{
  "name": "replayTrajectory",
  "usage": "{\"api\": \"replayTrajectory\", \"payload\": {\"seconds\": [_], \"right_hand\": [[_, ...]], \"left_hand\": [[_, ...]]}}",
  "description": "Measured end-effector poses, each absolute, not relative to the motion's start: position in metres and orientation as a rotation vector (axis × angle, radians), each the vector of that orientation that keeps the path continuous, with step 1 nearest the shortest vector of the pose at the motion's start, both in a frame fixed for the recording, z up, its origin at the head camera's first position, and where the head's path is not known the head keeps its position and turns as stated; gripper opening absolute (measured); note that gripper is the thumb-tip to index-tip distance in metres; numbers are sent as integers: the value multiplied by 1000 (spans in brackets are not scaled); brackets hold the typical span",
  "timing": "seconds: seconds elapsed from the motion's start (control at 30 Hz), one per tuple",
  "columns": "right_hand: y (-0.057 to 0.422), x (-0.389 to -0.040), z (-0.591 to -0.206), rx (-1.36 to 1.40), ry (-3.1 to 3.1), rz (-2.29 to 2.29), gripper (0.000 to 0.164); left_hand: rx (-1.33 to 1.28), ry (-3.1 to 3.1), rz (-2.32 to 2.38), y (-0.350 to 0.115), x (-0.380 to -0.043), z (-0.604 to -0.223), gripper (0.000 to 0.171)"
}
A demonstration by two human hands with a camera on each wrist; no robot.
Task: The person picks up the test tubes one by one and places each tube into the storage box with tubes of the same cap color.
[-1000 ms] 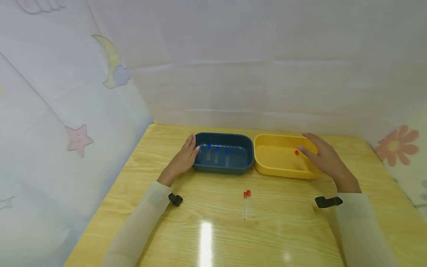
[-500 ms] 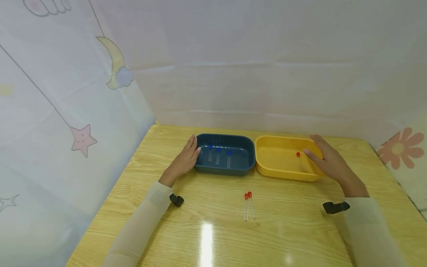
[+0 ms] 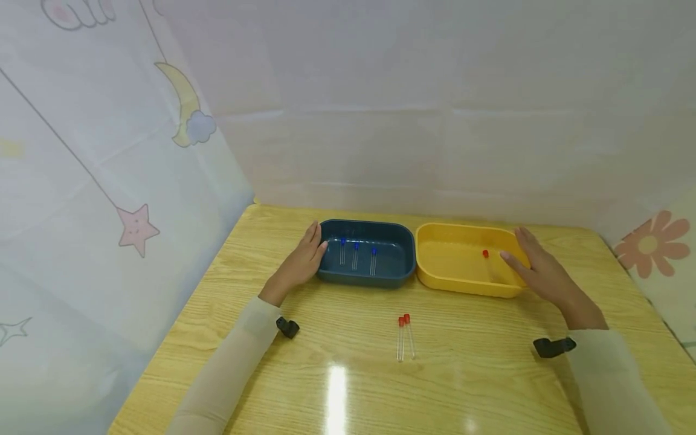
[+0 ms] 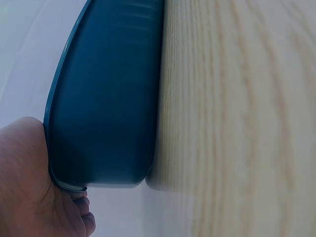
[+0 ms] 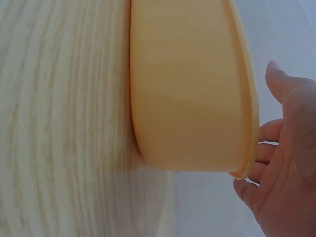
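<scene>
My left hand (image 3: 296, 264) grips the left end of a dark blue plastic tray (image 3: 361, 280), its thumb over the rim and fingers along the outside. Inside lie several clear tubes with blue caps (image 3: 356, 246). My right hand (image 3: 549, 281) is at the right end of a yellow tray (image 3: 462, 287); in the right wrist view its thumb (image 5: 284, 81) stands away from the rim, with fingers spread beside the end wall. One red-capped tube (image 3: 486, 254) lies in the yellow tray. Two more clear tubes with red caps (image 3: 401, 322) lie on the table in front.
Both trays stand side by side, nearly touching, near the back edge of the wooden table (image 3: 283, 374). A pale patterned cloth (image 3: 348, 145) hangs behind and to the left. Black wrist cameras (image 3: 553, 347) sit on both forearms.
My right hand has drawn slightly right and toward me, its thumb moving out toward the yellow tray's rim. My left hand, the trays and the tubes stay in place; the view shifts a little.
</scene>
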State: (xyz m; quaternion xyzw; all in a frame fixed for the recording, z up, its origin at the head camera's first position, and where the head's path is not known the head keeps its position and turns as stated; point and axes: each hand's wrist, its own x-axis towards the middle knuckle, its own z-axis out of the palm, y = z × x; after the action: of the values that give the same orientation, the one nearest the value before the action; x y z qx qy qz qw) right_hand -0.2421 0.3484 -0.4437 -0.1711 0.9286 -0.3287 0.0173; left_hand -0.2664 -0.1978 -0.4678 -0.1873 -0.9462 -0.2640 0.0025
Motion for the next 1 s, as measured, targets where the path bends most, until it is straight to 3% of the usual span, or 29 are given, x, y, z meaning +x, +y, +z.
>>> {"api": "replayTrajectory", "payload": {"seconds": [0.67,1.0], "right_hand": [[346,-245,-457,-574,2890,-1027,79],[343,-243,-456,-608,2902,-1053,68]], "left_hand": [[-566,-2982,-852,-199,-265,-469,65],[-579,-2974,-828,-199,-265,-468,66]]}}
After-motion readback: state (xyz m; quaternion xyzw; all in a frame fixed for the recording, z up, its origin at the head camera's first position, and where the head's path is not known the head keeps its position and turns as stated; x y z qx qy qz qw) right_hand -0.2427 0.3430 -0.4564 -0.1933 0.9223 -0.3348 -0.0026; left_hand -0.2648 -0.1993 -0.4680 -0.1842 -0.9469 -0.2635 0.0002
